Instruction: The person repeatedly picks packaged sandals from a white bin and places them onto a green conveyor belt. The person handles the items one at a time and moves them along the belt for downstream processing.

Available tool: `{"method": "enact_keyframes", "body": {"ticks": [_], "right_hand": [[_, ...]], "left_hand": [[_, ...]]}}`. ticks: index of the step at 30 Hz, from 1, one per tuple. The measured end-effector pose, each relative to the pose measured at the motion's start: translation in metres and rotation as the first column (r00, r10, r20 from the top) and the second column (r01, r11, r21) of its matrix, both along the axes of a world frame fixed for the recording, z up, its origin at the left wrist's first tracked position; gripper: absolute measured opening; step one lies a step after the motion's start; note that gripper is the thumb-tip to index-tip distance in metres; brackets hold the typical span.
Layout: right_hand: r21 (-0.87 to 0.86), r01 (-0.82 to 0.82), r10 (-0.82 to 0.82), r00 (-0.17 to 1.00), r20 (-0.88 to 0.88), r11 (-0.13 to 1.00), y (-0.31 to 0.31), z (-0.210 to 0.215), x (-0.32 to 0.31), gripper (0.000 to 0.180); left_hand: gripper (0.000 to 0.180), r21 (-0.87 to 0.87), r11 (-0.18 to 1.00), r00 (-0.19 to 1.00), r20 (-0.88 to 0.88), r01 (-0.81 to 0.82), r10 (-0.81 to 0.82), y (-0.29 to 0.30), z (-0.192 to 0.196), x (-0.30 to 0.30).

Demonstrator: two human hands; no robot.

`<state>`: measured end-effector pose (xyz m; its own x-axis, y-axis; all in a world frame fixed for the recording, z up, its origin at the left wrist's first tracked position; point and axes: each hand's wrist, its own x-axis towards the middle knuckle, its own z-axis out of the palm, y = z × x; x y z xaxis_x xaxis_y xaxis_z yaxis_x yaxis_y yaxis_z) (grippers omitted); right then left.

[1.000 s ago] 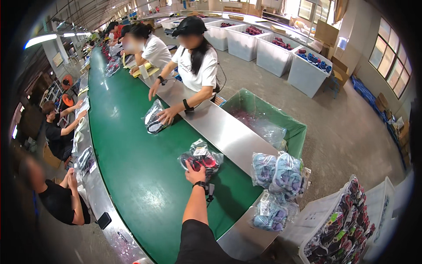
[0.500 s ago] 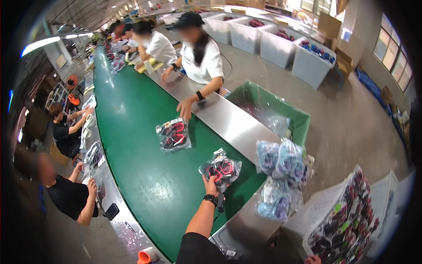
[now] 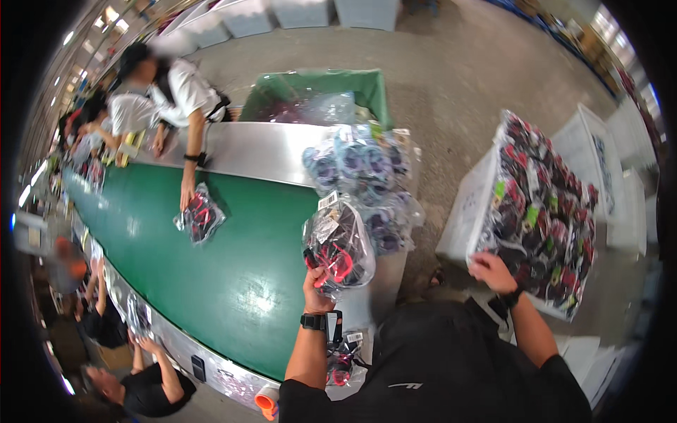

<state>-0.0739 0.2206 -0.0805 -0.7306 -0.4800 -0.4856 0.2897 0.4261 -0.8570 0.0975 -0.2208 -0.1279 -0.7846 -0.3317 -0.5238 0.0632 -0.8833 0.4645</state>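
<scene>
My left hand (image 3: 319, 290) grips a clear bag of black-and-red sandals (image 3: 342, 243) by its lower left side, held above the near end of the green conveyor belt (image 3: 233, 303). Beyond it, several bags of blue and purple sandals (image 3: 367, 166) lie piled on the metal table end. My right hand (image 3: 491, 273), its fingers curled, is at the near corner of a white bin (image 3: 467, 204) heaped with bagged dark and red footwear (image 3: 543, 218). Whatever its fingers hold, if anything, is hidden. Another bagged pair (image 3: 342, 368) lies beside my left forearm.
Across the belt, a co-worker's hand (image 3: 187, 194) touches another bagged red-and-black pair (image 3: 202, 215). Behind the metal ledge stands a green bin (image 3: 384, 99) containing plastic. More white bins (image 3: 589, 141) stand at the right. An orange-and-white roll (image 3: 266, 402) and phone (image 3: 198, 366) lie along the near left edge.
My view has swung right toward the white bin. The bagged sandals in my left hand are raised closer to me. My right hand has come up to the bin's corner.
</scene>
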Motion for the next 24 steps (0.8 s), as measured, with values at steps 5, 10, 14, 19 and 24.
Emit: {"method": "enact_keyframes", "body": {"ticks": [5, 10, 14, 19, 24], "right_hand": [[-0.193, -0.148, 0.131, 0.987, -0.097, 0.970, -0.063, 0.076, -0.018, 0.037], [-0.340, -0.141, 0.085, 0.981, -0.172, 0.930, -0.062, 0.113, -0.025, 0.036], [-0.355, -0.073, 0.016, 0.987, -0.161, 0.932, -0.022, 0.115, -0.033, 0.037], [-0.436, 0.029, -0.094, 0.987, -0.128, 0.899, 0.036, 0.109, -0.049, 0.035], [-0.515, 0.115, -0.164, 0.985, -0.050, 0.849, 0.087, 0.107, -0.064, 0.032]], "left_hand": [[0.045, -0.198, 0.960, 0.977, -0.041, 0.197, -0.209, 0.054, 0.050, -0.020], [0.069, -0.427, 0.855, 0.938, -0.041, 0.294, -0.343, 0.108, 0.101, -0.039], [0.080, -0.497, 0.810, 0.922, -0.053, 0.310, -0.385, 0.146, 0.119, -0.057], [0.091, -0.436, 0.773, 0.871, 0.056, 0.461, -0.488, 0.173, 0.121, -0.076], [0.058, -0.395, 0.724, 0.822, 0.196, 0.565, -0.535, 0.201, 0.113, -0.096]]}}
